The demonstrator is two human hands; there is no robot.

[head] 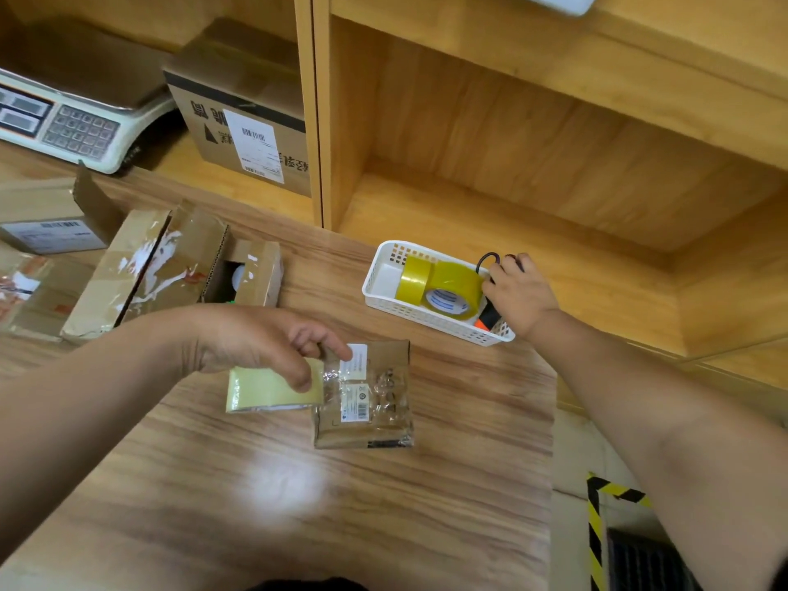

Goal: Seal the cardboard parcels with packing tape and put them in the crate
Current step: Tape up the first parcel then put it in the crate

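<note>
So the small parcel point(366, 403) sits flat on the table point(383, 526), about mid-table and a bit toward the near side. It's already shiny with clear tape and has a couple of white labels on top.

The left hand point(264, 343) is curled down over a pale yellow tape roll point(260, 392), gripping it from above. The roll lies right against the parcel's left edge, and the thumb tip reaches over to the parcel's far-left corner.

The right hand point(518, 292) is out at the white basket point(386, 266), which sits farther back and to the right of the parcel. The hand covers the basket's right end. The thumb touches the wide roll point(454, 292) in there and the fingertips are up by some black loops point(488, 260) that look like scissor handles. I honestly can't tell if it's grabbing anything or just resting there.

Also in the basket are a narrow roll point(411, 277) leaning against the wide one, and an orange tool point(488, 319) poking out under the hand at the near-right corner.

Over on the left there's an open box point(179, 266) with one end flap open and something white showing in the gap. More boxes point(47, 232) sit beyond it. Far left there's a scale point(64, 121), with a labelled carton point(243, 121) next to it on the shelf point(490, 215).
</note>
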